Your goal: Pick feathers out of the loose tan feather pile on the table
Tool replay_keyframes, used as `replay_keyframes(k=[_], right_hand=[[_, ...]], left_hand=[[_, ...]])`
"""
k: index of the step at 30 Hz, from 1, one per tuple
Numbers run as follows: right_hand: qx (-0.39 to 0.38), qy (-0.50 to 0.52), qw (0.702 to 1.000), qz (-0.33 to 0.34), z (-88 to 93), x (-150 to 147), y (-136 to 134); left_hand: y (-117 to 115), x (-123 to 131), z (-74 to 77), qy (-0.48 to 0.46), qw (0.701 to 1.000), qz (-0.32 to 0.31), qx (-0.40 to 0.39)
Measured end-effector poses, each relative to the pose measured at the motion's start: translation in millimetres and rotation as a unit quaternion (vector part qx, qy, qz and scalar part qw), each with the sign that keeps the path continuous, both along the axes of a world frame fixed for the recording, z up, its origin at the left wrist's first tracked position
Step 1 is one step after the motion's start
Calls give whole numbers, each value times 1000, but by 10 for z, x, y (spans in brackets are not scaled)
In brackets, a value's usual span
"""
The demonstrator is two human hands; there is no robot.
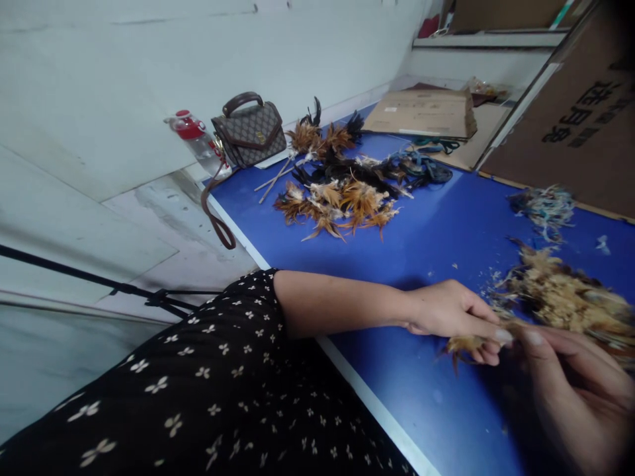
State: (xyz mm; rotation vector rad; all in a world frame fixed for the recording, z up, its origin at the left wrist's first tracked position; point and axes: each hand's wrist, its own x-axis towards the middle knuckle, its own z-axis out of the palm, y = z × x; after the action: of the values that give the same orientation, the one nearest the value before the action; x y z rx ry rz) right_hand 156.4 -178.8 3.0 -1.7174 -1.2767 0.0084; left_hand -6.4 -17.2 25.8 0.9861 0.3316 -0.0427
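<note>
My left hand [449,311] is closed around a small bunch of brown feathers [464,345], whose tips stick out below the fingers. My right hand [580,390], partly blurred, pinches with thumb and forefinger at the fluffy end of the feathers, almost touching the left thumb. Just beyond the hands lies a heap of loose tan feathers [570,294]. A smaller pile of bluish-white feather scraps [546,208] sits behind it. Several finished-looking orange-brown feather bunches [342,201] and black feathers [342,168] lie farther left on the blue tabletop [421,244].
A patterned handbag [253,135] and a red-capped bottle [198,142] stand at the table's far left corner. Thin sticks [275,182] lie by the feathers. Flattened cardboard [421,112] is at the back, and a large brown carton [570,125] borders the right. A black stand [159,297] is at left.
</note>
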Motion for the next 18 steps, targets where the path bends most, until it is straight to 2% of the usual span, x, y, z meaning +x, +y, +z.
replay_keyframes(k=[4, 9, 14, 18], right_hand=[[21, -29, 999, 38, 87, -1, 26], [33, -18, 996, 80, 177, -139, 26], [24, -13, 995, 92, 157, -168, 17], [18, -10, 995, 95, 171, -160, -10]], left_hand=[[36, 30, -3, -10, 999, 3, -46], [50, 67, -77, -21, 998, -14, -55], [41, 61, -214, -34, 999, -4, -37], [31, 36, -186, -44, 999, 17, -11]])
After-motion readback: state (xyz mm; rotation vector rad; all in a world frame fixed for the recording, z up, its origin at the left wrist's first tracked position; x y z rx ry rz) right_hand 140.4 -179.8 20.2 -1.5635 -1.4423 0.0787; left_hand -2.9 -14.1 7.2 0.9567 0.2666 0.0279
